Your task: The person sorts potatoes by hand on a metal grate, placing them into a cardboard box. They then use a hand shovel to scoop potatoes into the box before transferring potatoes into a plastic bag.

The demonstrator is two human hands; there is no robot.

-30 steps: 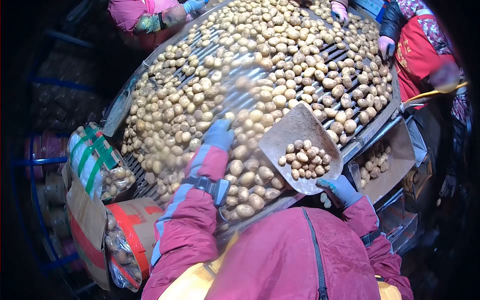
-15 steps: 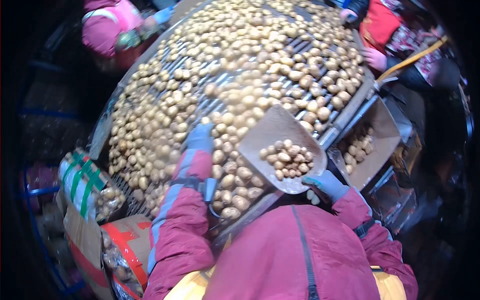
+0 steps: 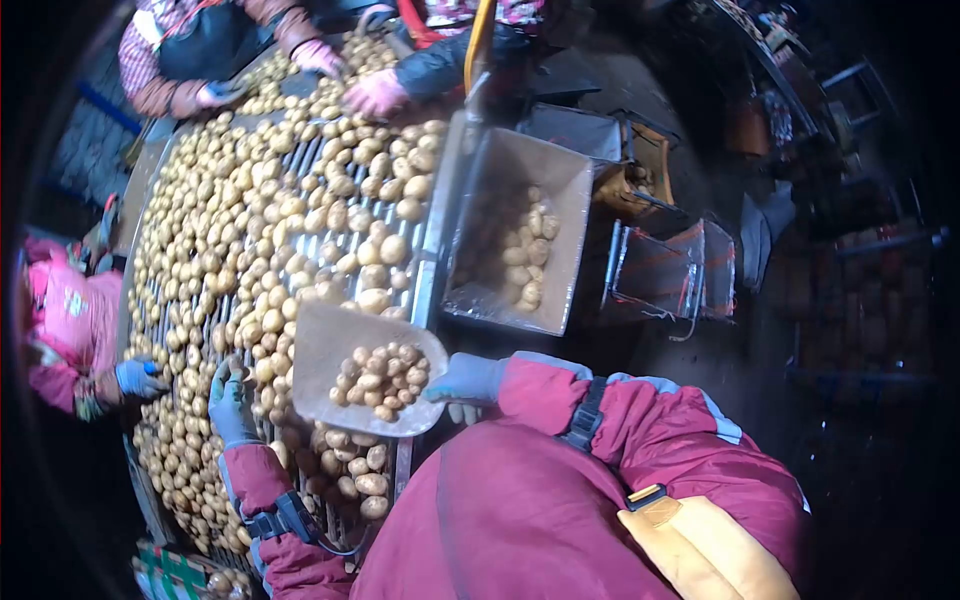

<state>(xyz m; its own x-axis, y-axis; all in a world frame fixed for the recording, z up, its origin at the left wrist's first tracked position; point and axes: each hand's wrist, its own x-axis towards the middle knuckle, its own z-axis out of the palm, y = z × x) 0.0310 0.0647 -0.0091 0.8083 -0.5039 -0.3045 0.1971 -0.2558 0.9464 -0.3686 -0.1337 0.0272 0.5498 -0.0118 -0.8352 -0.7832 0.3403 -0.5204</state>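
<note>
A pale, shallow scoop (image 3: 315, 375) rests over the potato-covered roller table, with a pile of small potatoes (image 3: 385, 380) in it. My right hand (image 3: 468, 380), in a grey-blue glove, grips its right rim; the fingers are partly hidden below. To the left of the scoop, my left hand (image 3: 232, 405) in a like glove reaches onto the loose potatoes (image 3: 255, 215), touching or just above them. Its fingers point away from me, slightly apart, and nothing shows in them.
A lined box (image 3: 570, 230) holding potatoes stands right of the table's metal edge (image 3: 432, 270). Beyond it are another box (image 3: 640, 170) and a wire-framed bag (image 3: 665, 265). Co-workers' gloved hands (image 3: 375, 95) work at the far end; another person's blue glove (image 3: 140, 378) is at left.
The view has swung right, so the table, scoop and box appear farther left. My left hand has moved nearer me along the potatoes. My right hand still holds the scoop.
</note>
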